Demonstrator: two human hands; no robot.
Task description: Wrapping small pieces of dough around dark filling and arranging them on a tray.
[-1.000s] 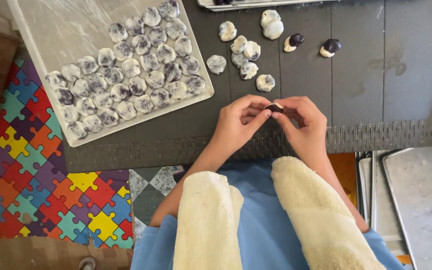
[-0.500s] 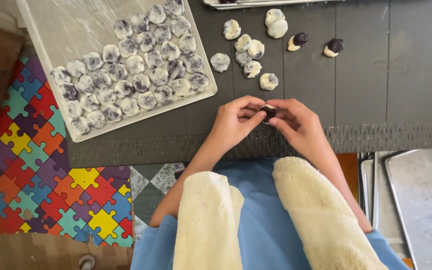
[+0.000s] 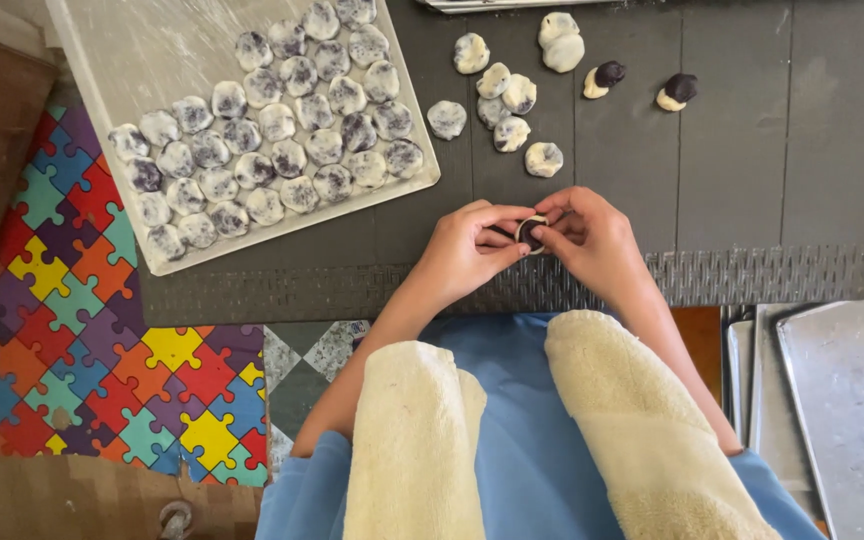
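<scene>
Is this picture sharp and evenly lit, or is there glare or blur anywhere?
In the head view the light is soft daylight with no hard glare; the floured tray looks bright but not washed out. The dough pieces on it are sharp, and so are the left hand and right hand pinching a small dough ball. Shadows under the hands are faint, and straight edges bend slightly near the frame's borders.

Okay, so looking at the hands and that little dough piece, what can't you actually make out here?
Head view only:
- Dough piece: mostly covered by the fingertips of the left hand and right hand; its full shape is hidden.
- Tray of dough balls: top cut off by the frame edge.
- Metal trays at lower right: cut off by the right edge.
- Person's lap: covered by cream towels.
</scene>
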